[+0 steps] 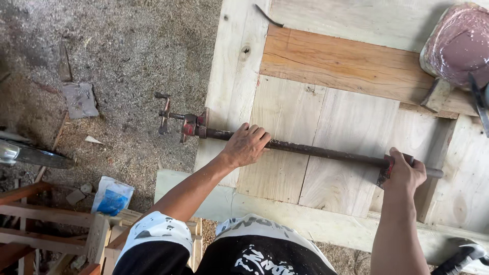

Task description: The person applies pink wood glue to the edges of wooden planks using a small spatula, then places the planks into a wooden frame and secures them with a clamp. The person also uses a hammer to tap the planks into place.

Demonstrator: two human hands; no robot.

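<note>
A long dark pipe clamp [326, 151] lies across a wooden panel [316, 117] made of pale boards set in a frame. Its red screw head with a crank handle [187, 124] hangs past the panel's left edge. My left hand [246, 144] is closed over the pipe near that end. My right hand [405, 170] grips the red sliding jaw on the pipe's right part, at the inner edge of the frame.
A glue-smeared container [458, 43] sits on the panel's far right corner. Sawdust covers the ground to the left, with a blue-and-white bag [111, 196], scraps and a wooden frame [56, 229] at the lower left. A darker orange board [346, 63] spans the panel's top.
</note>
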